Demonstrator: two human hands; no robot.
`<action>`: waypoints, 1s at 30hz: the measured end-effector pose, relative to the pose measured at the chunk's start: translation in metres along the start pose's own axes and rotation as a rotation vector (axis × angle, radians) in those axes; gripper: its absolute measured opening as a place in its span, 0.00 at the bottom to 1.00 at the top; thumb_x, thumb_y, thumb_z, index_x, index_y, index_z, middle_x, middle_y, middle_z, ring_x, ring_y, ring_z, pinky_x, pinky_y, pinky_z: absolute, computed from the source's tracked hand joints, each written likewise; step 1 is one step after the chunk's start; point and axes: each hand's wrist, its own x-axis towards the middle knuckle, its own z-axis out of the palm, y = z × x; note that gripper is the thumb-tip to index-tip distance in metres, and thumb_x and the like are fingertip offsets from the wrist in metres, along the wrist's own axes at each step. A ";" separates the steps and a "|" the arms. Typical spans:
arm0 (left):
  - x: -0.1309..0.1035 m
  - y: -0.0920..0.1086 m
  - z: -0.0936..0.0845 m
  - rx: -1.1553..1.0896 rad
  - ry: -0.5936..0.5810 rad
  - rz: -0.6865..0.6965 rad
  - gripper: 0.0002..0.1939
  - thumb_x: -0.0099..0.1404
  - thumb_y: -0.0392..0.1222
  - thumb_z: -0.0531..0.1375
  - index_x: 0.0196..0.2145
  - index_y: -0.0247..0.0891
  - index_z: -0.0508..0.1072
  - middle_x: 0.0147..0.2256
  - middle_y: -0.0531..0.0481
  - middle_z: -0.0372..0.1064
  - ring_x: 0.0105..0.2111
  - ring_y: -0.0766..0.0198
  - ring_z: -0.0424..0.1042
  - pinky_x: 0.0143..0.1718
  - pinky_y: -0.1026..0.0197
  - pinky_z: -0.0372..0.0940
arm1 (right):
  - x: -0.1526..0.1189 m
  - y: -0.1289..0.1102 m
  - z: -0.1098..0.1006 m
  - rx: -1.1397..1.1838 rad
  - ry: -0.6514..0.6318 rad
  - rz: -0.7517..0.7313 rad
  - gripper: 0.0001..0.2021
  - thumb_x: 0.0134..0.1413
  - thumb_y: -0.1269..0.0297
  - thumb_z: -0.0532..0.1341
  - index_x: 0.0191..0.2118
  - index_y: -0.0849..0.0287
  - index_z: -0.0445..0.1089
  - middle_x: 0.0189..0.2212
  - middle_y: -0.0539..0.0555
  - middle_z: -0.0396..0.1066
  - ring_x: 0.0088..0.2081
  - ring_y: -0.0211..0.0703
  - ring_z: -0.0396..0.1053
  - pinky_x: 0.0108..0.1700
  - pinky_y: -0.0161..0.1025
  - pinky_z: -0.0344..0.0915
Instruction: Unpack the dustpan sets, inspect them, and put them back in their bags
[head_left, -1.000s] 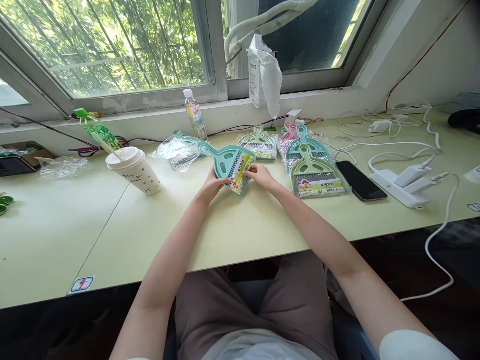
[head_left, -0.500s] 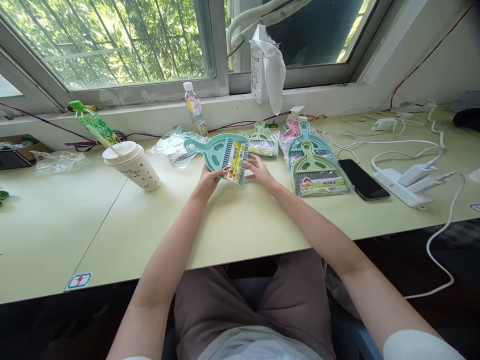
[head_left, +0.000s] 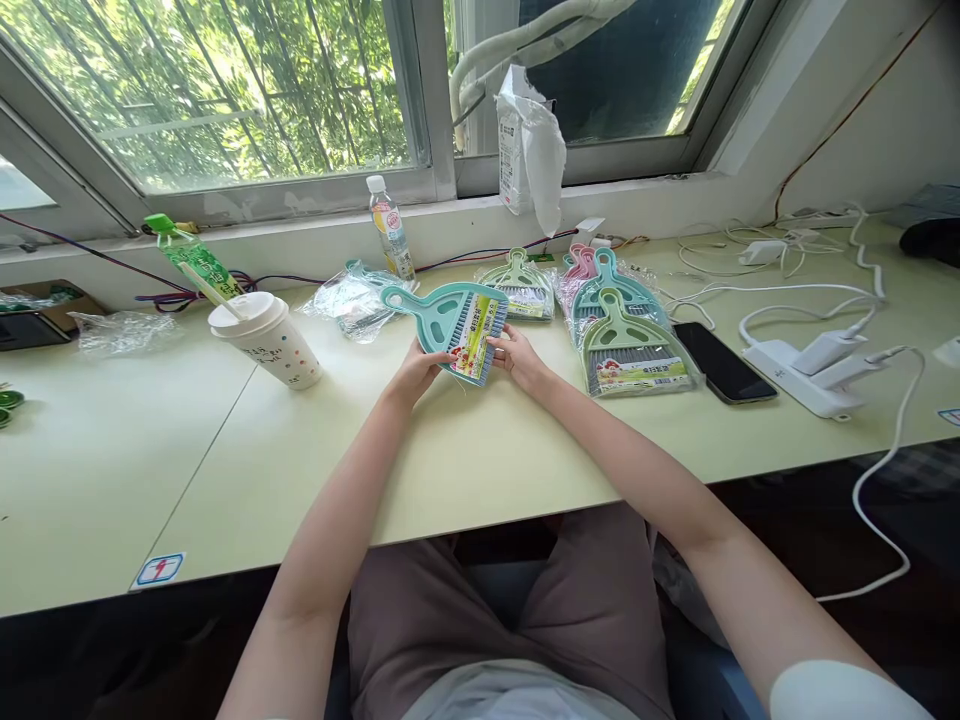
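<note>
A teal mini dustpan and brush set [head_left: 439, 318] is held up over the table, tilted, its handle pointing left and its printed label facing me. My left hand [head_left: 420, 372] grips its lower edge, thumb on the front near the label. From the right, my right hand [head_left: 519, 358] pinches the bristle side of the set; some of its fingers are hidden behind. Behind the held set lies a green dustpan set [head_left: 517, 285]. To the right sit more bagged sets: a green one [head_left: 637, 350] in front, a teal one [head_left: 619, 290] and a pink one [head_left: 579, 268].
Left stands a lidded paper cup [head_left: 266, 340] with a straw, near a green bottle [head_left: 195, 262]. A clear bottle [head_left: 391, 230] and crumpled plastic wrap [head_left: 352, 300] are behind. Right lie a black phone [head_left: 724, 362], a white power strip [head_left: 802, 380] and cables. A tissue pack [head_left: 514, 150] stands on the sill.
The dustpan set has shifted slightly right and down in view with both hands still on it. The camera view has tipped a little; the other things stay put.
</note>
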 end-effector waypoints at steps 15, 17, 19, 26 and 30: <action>-0.001 0.003 -0.003 0.042 0.005 -0.015 0.38 0.43 0.31 0.71 0.54 0.37 0.69 0.45 0.43 0.74 0.51 0.48 0.73 0.56 0.44 0.66 | 0.005 0.008 -0.003 0.020 -0.093 -0.024 0.15 0.49 0.74 0.63 0.44 0.56 0.67 0.39 0.51 0.79 0.35 0.40 0.78 0.43 0.41 0.77; -0.002 0.003 -0.003 0.057 0.001 -0.025 0.34 0.42 0.32 0.71 0.50 0.37 0.71 0.44 0.44 0.74 0.51 0.49 0.73 0.56 0.45 0.67 | 0.004 0.008 -0.002 0.025 -0.094 -0.019 0.15 0.49 0.75 0.63 0.44 0.56 0.67 0.38 0.51 0.79 0.35 0.40 0.78 0.43 0.41 0.77; -0.001 0.003 -0.002 0.075 -0.010 -0.038 0.33 0.43 0.33 0.71 0.49 0.37 0.72 0.44 0.45 0.74 0.50 0.50 0.73 0.55 0.47 0.67 | 0.004 0.008 -0.002 0.027 -0.089 -0.019 0.15 0.48 0.75 0.63 0.43 0.56 0.68 0.38 0.51 0.79 0.35 0.41 0.78 0.43 0.42 0.77; 0.012 0.017 -0.036 0.400 0.374 0.121 0.25 0.70 0.56 0.49 0.58 0.42 0.65 0.56 0.40 0.68 0.57 0.51 0.68 0.54 0.48 0.68 | 0.001 0.000 -0.005 0.019 -0.064 -0.054 0.16 0.46 0.75 0.66 0.42 0.56 0.69 0.36 0.52 0.79 0.38 0.43 0.78 0.45 0.45 0.77; 0.008 0.019 -0.069 1.215 0.546 0.292 0.30 0.66 0.40 0.54 0.65 0.39 0.59 0.66 0.40 0.54 0.68 0.49 0.49 0.67 0.45 0.51 | 0.000 -0.002 -0.005 0.033 -0.051 -0.068 0.16 0.45 0.75 0.65 0.42 0.57 0.69 0.37 0.51 0.79 0.36 0.42 0.77 0.44 0.43 0.77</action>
